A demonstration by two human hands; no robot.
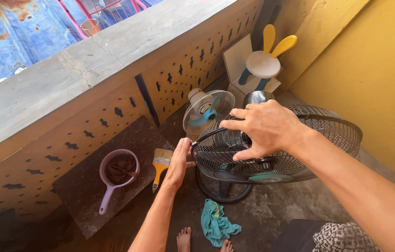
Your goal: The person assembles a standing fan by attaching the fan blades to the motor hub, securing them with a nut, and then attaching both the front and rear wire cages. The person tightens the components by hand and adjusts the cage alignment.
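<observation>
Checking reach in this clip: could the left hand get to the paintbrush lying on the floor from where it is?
Probably yes. The left hand rests at the black fan's grille, and the paintbrush lies just beside it with nothing between them.

Black wire-grille fan (272, 154): head tilted so the round grille faces up and toward the viewer, on a black round base standing on the concrete floor. A teal hub badge sits at the grille centre.
</observation>
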